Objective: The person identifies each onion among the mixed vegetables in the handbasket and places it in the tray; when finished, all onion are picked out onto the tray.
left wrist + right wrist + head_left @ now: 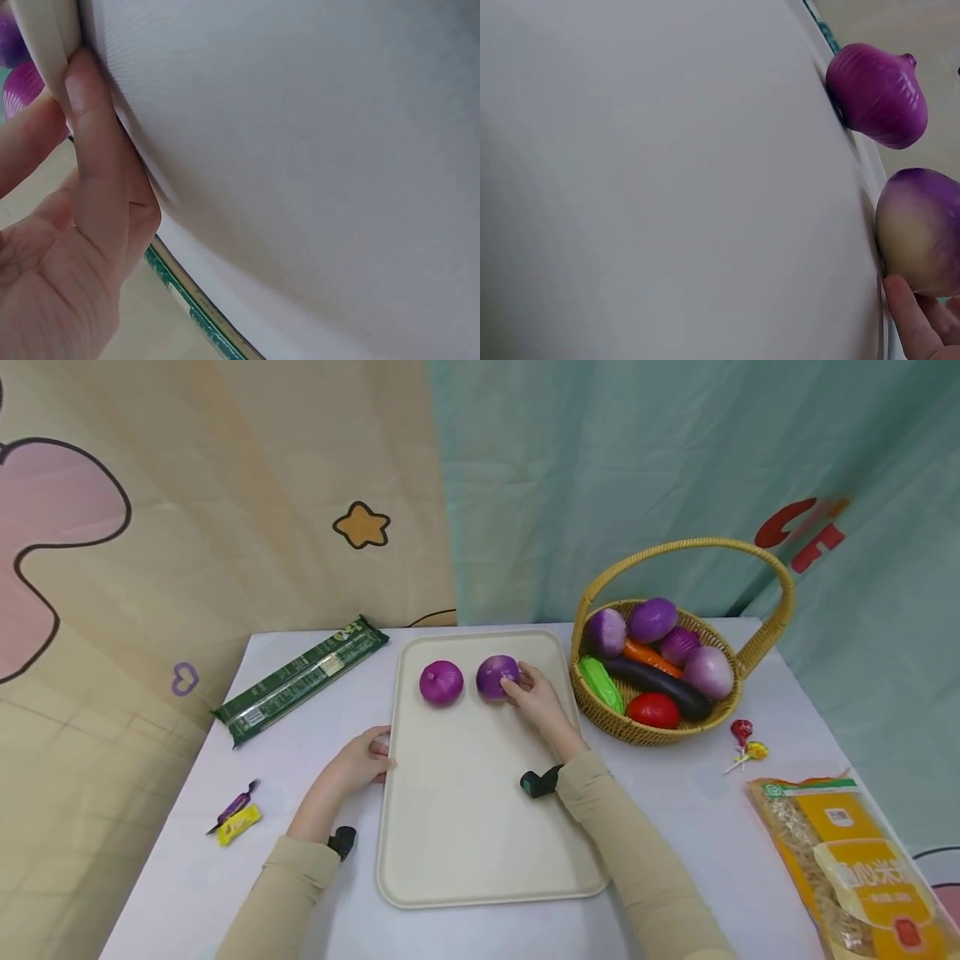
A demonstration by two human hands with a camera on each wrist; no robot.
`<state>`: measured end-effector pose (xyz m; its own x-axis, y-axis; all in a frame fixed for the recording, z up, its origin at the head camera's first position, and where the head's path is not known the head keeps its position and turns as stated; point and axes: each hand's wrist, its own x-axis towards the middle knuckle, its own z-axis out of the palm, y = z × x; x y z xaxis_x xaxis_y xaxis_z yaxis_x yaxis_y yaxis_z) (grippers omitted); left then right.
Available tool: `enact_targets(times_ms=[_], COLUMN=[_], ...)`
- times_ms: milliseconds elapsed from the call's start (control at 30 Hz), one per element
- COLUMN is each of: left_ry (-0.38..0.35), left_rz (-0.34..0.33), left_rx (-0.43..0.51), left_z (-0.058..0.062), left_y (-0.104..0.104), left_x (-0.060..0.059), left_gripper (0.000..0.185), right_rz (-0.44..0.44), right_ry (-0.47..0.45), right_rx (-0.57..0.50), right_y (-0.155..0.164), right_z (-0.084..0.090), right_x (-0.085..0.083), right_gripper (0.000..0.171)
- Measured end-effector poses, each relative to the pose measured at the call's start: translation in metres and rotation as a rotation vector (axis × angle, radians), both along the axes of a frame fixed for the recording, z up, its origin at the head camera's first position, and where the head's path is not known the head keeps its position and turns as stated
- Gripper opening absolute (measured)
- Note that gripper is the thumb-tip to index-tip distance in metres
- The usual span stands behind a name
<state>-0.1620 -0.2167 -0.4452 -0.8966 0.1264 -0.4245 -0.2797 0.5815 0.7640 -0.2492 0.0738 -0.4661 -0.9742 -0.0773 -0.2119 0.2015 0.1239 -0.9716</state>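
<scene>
A cream rectangular tray [480, 810] lies on the white table. At its left edge my left hand [362, 760] pinches the rim between thumb and fingers, as the left wrist view shows close up. My right hand [542, 703] holds a purple-and-white turnip [493, 677] by its right side, at the far part of the tray. In the right wrist view, a fingertip [900, 289] touches the pale part of this turnip; most of that hand lies outside the picture. Left of the turnip, and apart from it, a purple onion [441, 683] sits on the tray.
A wicker basket [645, 733] of toy vegetables, with a tall handle, stands right of the tray. Lollipops [742, 732] and a noodle bag [862, 868] lie farther right. On the left are a long green packet [303, 681] and wrapped candies [238, 823]. Curtains hang behind.
</scene>
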Motion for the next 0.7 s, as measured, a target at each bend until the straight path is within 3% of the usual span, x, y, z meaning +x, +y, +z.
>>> enact_targets(times_ms=[200, 333, 500, 700], left_ry=[-0.01, -0.013, -0.023, -0.002], left_rz=[-0.002, -0.007, 0.001, -0.01], left_rx=[-0.001, -0.006, -0.004, -0.045], left_z=[-0.001, -0.002, -0.004, -0.002], left_y=[0.001, 0.002, 0.002, 0.002], left_x=[-0.002, -0.003, -0.003, -0.001], left_gripper=[0.062, 0.062, 0.063, 0.063], right_rz=[0.003, 0.007, 0.041, 0.074], right_ry=[0.058, 0.056, 0.132, 0.349], right_rx=[0.117, 0.206, 0.288, 0.367], right_y=[0.004, 0.008, 0.021, 0.064], right_z=[-0.007, 0.0, 0.027, 0.065], right_x=[0.001, 0.008, 0.028, 0.056], right_gripper=[0.066, 0.069, 0.056, 0.039])
